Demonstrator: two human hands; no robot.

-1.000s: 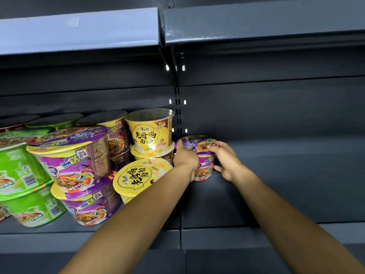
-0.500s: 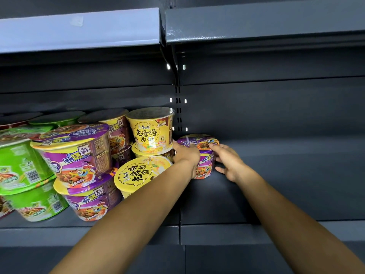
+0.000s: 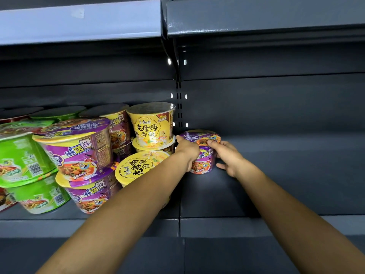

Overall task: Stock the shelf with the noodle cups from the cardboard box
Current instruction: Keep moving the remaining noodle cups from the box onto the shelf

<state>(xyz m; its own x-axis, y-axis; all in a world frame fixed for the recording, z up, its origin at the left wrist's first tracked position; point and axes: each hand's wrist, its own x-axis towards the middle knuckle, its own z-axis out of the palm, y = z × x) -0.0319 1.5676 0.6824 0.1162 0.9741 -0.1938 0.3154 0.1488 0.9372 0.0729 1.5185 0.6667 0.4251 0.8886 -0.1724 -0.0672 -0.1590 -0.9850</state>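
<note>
Both hands on one small purple noodle cup point(image 3: 204, 155) standing upright on the dark shelf point(image 3: 276, 194), far back, just right of the slotted upright point(image 3: 179, 107). Left hand point(image 3: 187, 151) wraps the cup's left side, fingers curled round it; right hand point(image 3: 227, 157) on the right side, thumb at the lid rim, fingers curved against the wall — cup clamped between the two. Left of it, stocked cups: three yellow — one upright on top point(image 3: 152, 123), one under it point(image 3: 154, 144), one tipped forward showing its lid point(image 3: 138, 167). Purple large cups: two stacked in front point(image 3: 77, 149), point(image 3: 88, 192), at least two more stacked behind point(image 3: 118, 127). Green: two stacked at the left edge point(image 3: 17, 155), point(image 3: 39, 194), another lid behind point(image 3: 57, 113). Farther-back lids too dark to count. Upper shelf edge point(image 3: 79, 22) overhead.
</note>
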